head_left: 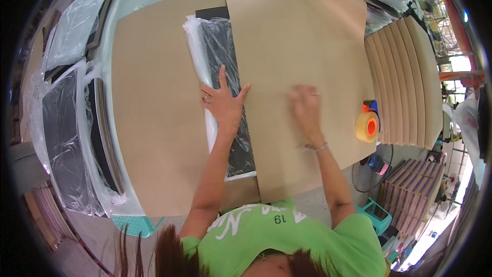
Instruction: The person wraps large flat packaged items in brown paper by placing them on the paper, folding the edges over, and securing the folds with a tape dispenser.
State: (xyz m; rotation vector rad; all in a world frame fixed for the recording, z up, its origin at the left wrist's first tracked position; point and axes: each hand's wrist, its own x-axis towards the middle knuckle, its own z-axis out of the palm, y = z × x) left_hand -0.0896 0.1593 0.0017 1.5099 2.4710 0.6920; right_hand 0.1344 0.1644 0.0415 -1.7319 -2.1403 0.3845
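A dark flat panel [240, 149], wrapped in clear plastic with white foam along its left side, lies lengthwise on a large brown cardboard sheet [154, 97]. My left hand [224, 100] rests on the wrapped panel, open, with its fingers spread. A second cardboard sheet or flap [277, 46] covers the panel's right side; whether it joins the sheet underneath, I cannot tell. Over this right-hand cardboard is my right hand [307, 107], its fingers curled and smeared by motion. Near the cardboard's right edge stands a roll of yellowish tape [365, 125] on a blue and red dispenser.
More plastic-wrapped dark panels [64, 138] lie along the table's left side. Folded brown cardboard [405, 82] stands stacked at the right. Past the table's lower right are a fan [371, 169], a teal stool [376, 215] and a striped cardboard stack [412, 190].
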